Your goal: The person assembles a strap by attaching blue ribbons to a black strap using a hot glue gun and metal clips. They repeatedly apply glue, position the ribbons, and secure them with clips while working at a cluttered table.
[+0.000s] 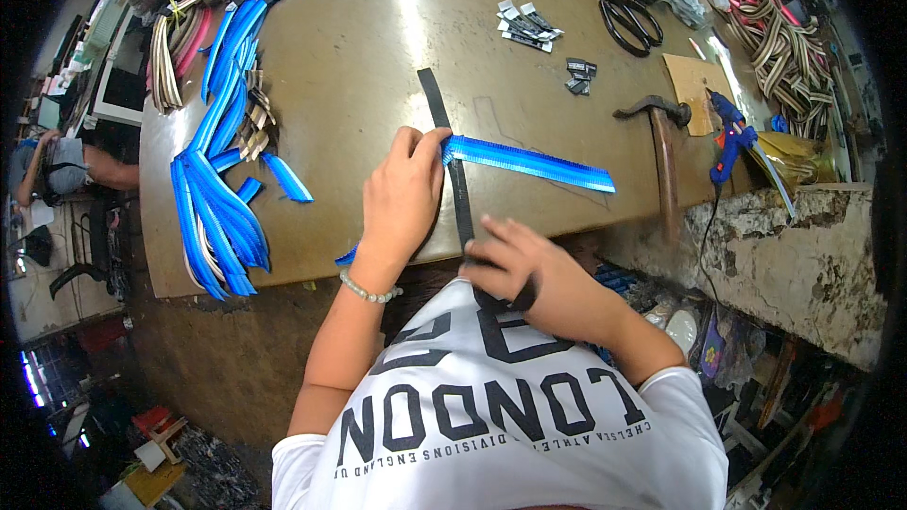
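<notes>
My left hand [406, 184] is closed near the table's front edge, pinching one end of a blue ribbed strap [529, 166] where it crosses a black strip [435, 99]. The rest of the strap stretches out to the right over the tabletop. Running from above the crossing toward my body, the black strip passes beside the left fingertips. My right hand [534, 274] is blurred by motion at the strip's near end, in front of my shirt. Whether its fingers grip the strip cannot be made out.
A bundle of blue straps [222, 217] hangs over the table's left part. To the right lie a hammer [665, 165], a glue gun [729, 137] on cardboard [688, 85], and black-handled scissors [624, 24]. Small labels [529, 26] sit farther back, with coiled striped straps [779, 47] at far right.
</notes>
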`<state>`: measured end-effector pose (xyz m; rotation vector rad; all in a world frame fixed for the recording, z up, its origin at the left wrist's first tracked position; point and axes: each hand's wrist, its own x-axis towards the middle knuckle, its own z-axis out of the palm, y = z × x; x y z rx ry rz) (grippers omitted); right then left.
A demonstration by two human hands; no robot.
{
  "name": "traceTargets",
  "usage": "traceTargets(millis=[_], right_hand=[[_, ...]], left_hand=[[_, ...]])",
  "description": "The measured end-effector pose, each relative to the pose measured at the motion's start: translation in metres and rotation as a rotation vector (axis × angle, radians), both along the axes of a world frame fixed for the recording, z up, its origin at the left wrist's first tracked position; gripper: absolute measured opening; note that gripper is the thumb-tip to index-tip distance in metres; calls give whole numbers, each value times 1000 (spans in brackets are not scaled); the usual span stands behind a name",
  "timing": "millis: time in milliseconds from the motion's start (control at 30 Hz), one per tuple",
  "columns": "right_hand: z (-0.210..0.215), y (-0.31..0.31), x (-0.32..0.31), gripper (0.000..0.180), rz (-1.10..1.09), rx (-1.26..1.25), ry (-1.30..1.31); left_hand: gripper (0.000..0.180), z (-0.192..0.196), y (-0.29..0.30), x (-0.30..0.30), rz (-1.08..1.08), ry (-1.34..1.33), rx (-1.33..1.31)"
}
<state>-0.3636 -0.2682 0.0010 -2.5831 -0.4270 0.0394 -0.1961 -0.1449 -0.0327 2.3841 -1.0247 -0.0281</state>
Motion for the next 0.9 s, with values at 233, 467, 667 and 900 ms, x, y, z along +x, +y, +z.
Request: traceTargets(millis=[233,467,667,900], right_hand=[[0,-130,-98,34,-1466,234,-145],[-58,-258,-87,35,-1534,321,-826],[17,-179,-9,40,-1355,215,-506],[9,-81,65,49,-626,264,-57]], left_hand=[[20,10,-1,2,51,19,-24],[11,5,17,-23,90,-60,-140],[9,-6,21,-1,17,-43,-163],[9,-8,20,3,9,-21,-173]])
